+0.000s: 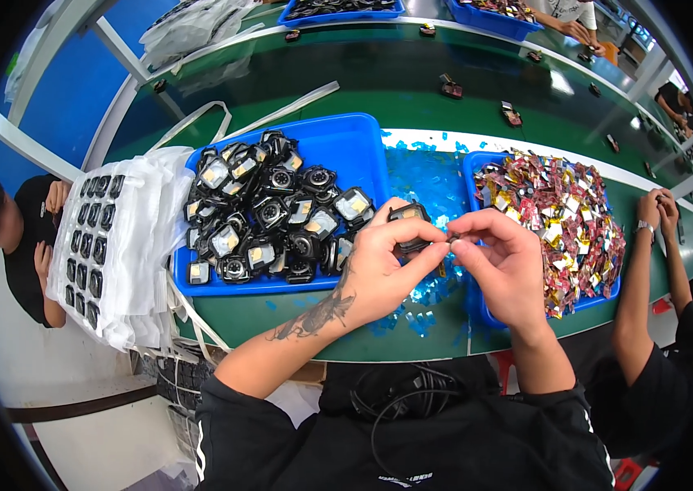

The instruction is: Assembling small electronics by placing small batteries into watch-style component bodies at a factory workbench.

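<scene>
Green bench point(363, 347) below, my left hand point(383, 266) grips a black case point(412, 214) and my right hand point(506, 266) pinches some tiny, indistinct part point(451, 240), which a slackened grip could lose among blue scraps point(422, 176).

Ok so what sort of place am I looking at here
Most likely an electronics assembly or disassembly workshop: a blue tray heaped with black watch-like cases, another full of small mixed parts, and a long green worktop with people working around it.
</scene>
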